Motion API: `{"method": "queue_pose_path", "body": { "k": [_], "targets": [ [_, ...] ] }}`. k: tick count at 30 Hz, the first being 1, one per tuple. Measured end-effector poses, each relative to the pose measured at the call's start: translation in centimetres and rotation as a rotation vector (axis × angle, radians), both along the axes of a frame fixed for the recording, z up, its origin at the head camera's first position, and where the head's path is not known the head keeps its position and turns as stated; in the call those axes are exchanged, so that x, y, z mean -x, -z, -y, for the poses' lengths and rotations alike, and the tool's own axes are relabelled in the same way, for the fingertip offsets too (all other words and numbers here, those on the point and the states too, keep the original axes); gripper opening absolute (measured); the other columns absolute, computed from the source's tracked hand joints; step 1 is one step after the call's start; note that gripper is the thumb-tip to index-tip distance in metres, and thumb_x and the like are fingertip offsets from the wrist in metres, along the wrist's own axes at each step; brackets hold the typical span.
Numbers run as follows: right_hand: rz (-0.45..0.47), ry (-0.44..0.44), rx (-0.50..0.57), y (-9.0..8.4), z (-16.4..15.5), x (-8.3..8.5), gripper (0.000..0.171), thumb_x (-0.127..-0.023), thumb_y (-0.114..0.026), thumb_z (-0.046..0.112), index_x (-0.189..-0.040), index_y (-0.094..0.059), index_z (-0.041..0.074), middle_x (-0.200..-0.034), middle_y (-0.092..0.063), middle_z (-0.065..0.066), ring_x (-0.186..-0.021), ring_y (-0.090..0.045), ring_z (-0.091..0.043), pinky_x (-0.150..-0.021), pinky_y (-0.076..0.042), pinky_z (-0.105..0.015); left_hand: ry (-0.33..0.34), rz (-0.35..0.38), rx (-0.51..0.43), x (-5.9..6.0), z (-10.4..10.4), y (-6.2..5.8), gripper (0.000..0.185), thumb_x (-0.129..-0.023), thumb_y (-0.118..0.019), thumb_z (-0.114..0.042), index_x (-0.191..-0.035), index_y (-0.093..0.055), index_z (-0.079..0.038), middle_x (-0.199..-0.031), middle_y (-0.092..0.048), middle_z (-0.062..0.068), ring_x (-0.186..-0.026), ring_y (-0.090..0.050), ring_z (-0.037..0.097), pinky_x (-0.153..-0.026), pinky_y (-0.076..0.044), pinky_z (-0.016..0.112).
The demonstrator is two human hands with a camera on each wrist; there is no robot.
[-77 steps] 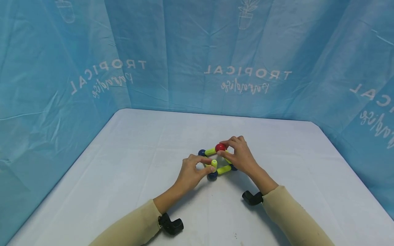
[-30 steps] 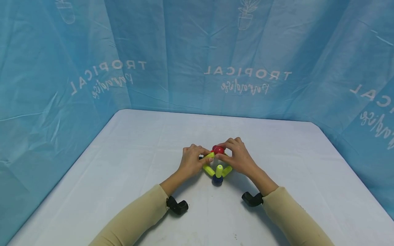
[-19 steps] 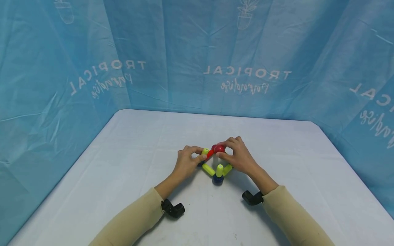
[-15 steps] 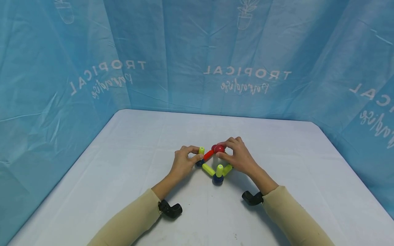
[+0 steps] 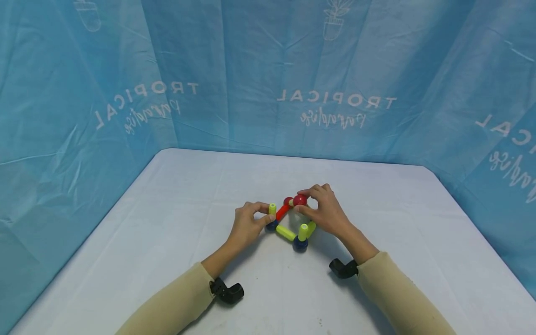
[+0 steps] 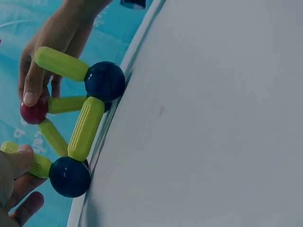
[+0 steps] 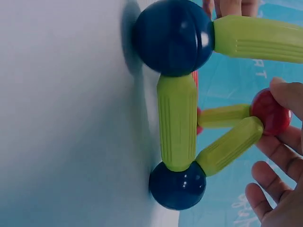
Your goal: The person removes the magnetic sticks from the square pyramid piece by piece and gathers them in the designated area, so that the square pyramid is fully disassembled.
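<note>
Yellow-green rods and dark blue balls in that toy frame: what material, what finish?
Yellow-green rods: look like moulded plastic, matte to satin, with fine lengthwise ribs and a soft sheen. Dark blue balls: hard and glossy, with sharp highlights and reflections; probably plastic or a coated shell, but the look alone cannot settle it.

Person, two arms in view. Long beige sleeves (image 5: 176, 302) cover both forearms to the wrist. Bare left hand (image 5: 244, 228) and right hand (image 5: 328, 214). A small black camera mount (image 5: 226, 293) under each wrist.
</note>
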State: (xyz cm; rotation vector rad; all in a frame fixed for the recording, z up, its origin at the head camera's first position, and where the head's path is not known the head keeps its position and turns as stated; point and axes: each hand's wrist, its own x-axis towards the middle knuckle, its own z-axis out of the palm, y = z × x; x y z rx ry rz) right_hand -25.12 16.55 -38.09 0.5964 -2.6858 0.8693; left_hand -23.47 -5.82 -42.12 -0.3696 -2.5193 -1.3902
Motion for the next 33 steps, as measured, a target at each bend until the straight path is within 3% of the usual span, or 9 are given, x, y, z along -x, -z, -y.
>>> {"method": "queue_pose_path", "body": {
  "k": [7,13,19,22,26,33],
  "targets": [
    [0.126,0.029,0.081,-0.1,-0.8,1.2,0.04,-0.087,-0.067,0.033,-0.121,-0.064,0.014,-0.108,-0.064,-0.004,-0.105,-0.047,-0.024,-0.081,-0.044,-0.037,0.028,-0.046,-0.007,-1.2,-0.1,0.2,0.021,-0.079,-0.075,-0.017,-0.1,-0.072,-0.013,-0.091,-0.073,0.0,-0.095,-0.058,0.017,-0.087,-0.041,0.041],
    [0.216,0.051,0.125,0.0,-1.4,2.4,0.046,-0.09,-0.059,0.042,-0.127,-0.058,0.014,-0.116,-0.061,-0.008,-0.114,-0.048,-0.028,-0.091,-0.044,-0.048,0.053,-0.087,-0.006,-2.0,-0.5,0.1,0.02,-0.077,-0.077,-0.016,-0.095,-0.072,-0.012,-0.088,-0.074,0.001,-0.091,-0.058,0.017,-0.092,-0.034,0.042],
    [0.259,0.033,0.15,-0.1,-1.6,2.9,0.048,-0.091,-0.058,0.044,-0.128,-0.057,0.015,-0.12,-0.061,-0.008,-0.117,-0.047,-0.027,-0.098,-0.042,-0.049,0.079,-0.056,-0.003,-2.4,-0.4,-0.2,0.021,-0.081,-0.073,-0.026,-0.099,-0.072,-0.015,-0.091,-0.073,-0.003,-0.095,-0.056,0.014,-0.095,-0.034,0.043],
    [0.27,0.011,0.156,-0.3,-1.5,3.0,0.046,-0.091,-0.059,0.042,-0.128,-0.058,0.015,-0.122,-0.06,-0.008,-0.117,-0.047,-0.027,-0.099,-0.042,-0.048,0.08,-0.058,-0.05,-1.9,0.0,-0.5,0.025,-0.088,-0.066,-0.033,-0.104,-0.072,-0.015,-0.096,-0.073,-0.003,-0.097,-0.057,0.014,-0.089,-0.04,0.046],
    [0.287,-0.006,0.156,-0.5,-1.4,3.2,0.043,-0.091,-0.059,0.039,-0.128,-0.058,0.016,-0.122,-0.06,-0.007,-0.118,-0.048,-0.028,-0.097,-0.043,-0.048,0.046,-0.042,-0.066,-0.2,0.2,-0.9,0.028,-0.091,-0.061,-0.035,-0.11,-0.07,-0.016,-0.103,-0.071,-0.001,-0.101,-0.056,0.017,-0.088,-0.042,0.048],
    [0.329,-0.024,0.152,-0.2,-1.2,3.5,0.046,-0.091,-0.059,0.041,-0.131,-0.055,0.018,-0.125,-0.057,-0.006,-0.118,-0.048,-0.028,-0.094,-0.045,-0.046,0.039,0.051,0.136,3.2,-1.1,-1.4,0.036,-0.086,-0.067,-0.033,-0.12,-0.065,-0.02,-0.118,-0.067,-0.002,-0.114,-0.05,0.019,-0.101,-0.031,0.045]
  ]
}}
